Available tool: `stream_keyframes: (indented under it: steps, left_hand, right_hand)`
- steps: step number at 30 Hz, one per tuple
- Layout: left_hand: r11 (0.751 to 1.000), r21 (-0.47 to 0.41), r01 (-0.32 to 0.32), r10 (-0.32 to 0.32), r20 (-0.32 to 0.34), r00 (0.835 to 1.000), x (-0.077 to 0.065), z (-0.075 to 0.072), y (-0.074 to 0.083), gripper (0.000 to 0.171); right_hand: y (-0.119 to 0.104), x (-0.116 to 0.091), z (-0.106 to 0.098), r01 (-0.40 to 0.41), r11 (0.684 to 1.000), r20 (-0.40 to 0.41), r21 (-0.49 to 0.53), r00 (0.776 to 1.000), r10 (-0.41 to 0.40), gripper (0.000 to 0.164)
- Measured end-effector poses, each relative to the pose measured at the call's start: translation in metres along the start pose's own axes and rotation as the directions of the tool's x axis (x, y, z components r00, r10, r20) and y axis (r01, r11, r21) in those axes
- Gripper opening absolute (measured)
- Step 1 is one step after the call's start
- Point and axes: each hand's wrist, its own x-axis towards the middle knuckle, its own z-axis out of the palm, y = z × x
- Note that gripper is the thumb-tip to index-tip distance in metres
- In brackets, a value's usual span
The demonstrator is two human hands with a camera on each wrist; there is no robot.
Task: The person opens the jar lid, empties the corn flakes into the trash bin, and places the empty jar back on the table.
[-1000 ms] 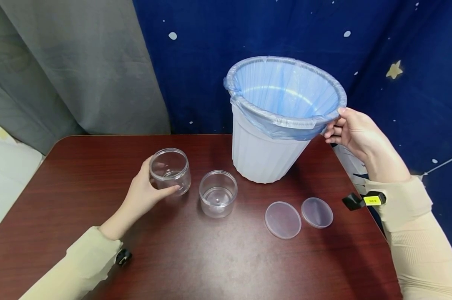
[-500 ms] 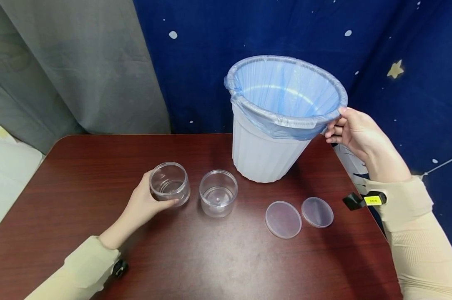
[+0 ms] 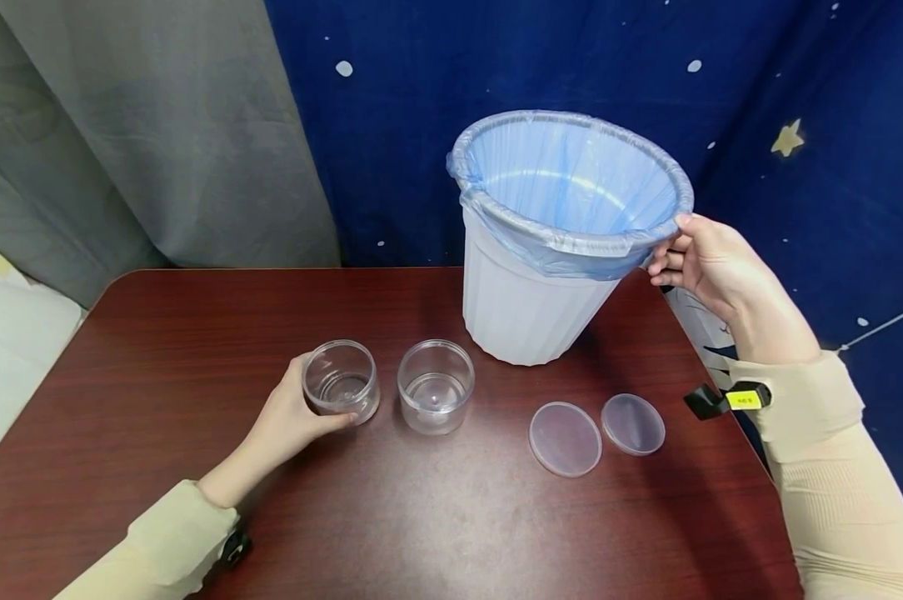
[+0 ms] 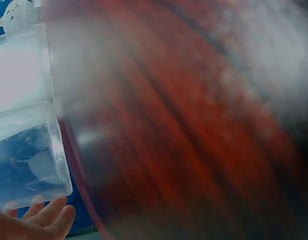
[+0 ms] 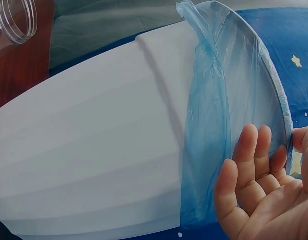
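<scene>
My left hand (image 3: 290,408) grips a clear plastic jar (image 3: 341,383), thumb along its near side and fingers around the left. No lid covers that jar. A second lidless clear jar (image 3: 436,387) stands upright just to its right. My right hand (image 3: 710,267) pinches the rim of a white trash bin (image 3: 534,321) between thumb and fingers. A blue plastic liner (image 3: 571,179) is folded over that rim. In the right wrist view, the fingers (image 5: 249,150) lie against the liner (image 5: 209,125). The left wrist view shows fingers (image 4: 56,217) at the jar's (image 4: 31,160) edge.
Two round translucent lids, a left one (image 3: 566,439) and a right one (image 3: 634,425), lie flat near each other in front of the bin. All of this is on a dark red wooden table (image 3: 451,533). A grey curtain (image 3: 219,133) and a starry blue curtain (image 3: 391,167) hang behind.
My left hand has brought its jar nearer to me, level with the second jar. The right hand, the bin and the lids stay where they were.
</scene>
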Motion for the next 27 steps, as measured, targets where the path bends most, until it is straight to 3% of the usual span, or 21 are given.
stream_keyframes:
  steps: [10,27]
  left_hand:
    - [1.0,0.013,-0.005,0.005,0.02,1.0,-0.0022,0.0021,-0.0018,0.099]
    - [0.998,0.0,0.06,-0.06,0.065,0.996,-0.0086,-0.0003,-0.0069,0.102]
  right_hand:
    - [-0.0006,0.0007,0.0001,-0.002,1.0,0.001,-0.001,1.0,0.002,0.026]
    - [-0.0015,-0.0002,0.0003,-0.005,1.0,0.003,-0.011,1.0,0.006,0.027]
